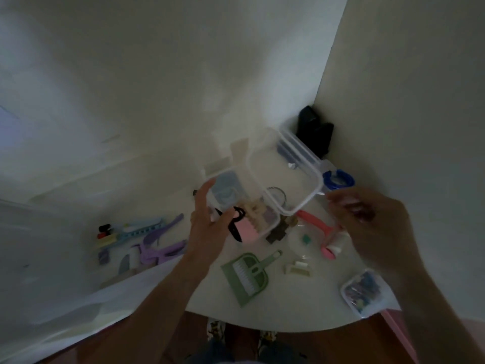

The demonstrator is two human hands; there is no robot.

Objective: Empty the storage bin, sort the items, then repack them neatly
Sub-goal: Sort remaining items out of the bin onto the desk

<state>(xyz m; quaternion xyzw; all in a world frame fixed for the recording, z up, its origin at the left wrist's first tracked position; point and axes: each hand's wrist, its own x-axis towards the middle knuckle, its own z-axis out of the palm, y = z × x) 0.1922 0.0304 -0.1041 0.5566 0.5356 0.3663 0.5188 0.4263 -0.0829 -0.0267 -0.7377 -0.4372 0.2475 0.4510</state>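
The clear storage bin (pixel 236 203) is lifted above the middle of the white surface (pixel 288 306), tipped toward the person, with a pink item, a black clip and some beige pieces showing through its wall. The left hand (pixel 210 219) grips it from the left side, thumb and fingers curled around its wall. Overlapping its right end is the clear lid (pixel 286 174), held at an angle; the right hand (pixel 367 214) is at the lid's lower right corner, fingers bent, but blur hides whether it actually pinches the rim.

Under and just beside the bin lie a pink-handled roller (pixel 326 237), a brown clip (pixel 278 232) and a small clear bag (pixel 301 240). Nearer the person are a green dustpan with a brush (pixel 249 274), a small cream clip (pixel 299 269) and a clear packet of coloured bits (pixel 363 291) at the right edge. A blue coiled cable (pixel 338 179) sits behind the lid, with a dark object (pixel 315 130) in the wall corner. Well apart on the left, purple clips (pixel 157 248) and a light-blue comb (pixel 139 229) lie grouped together.
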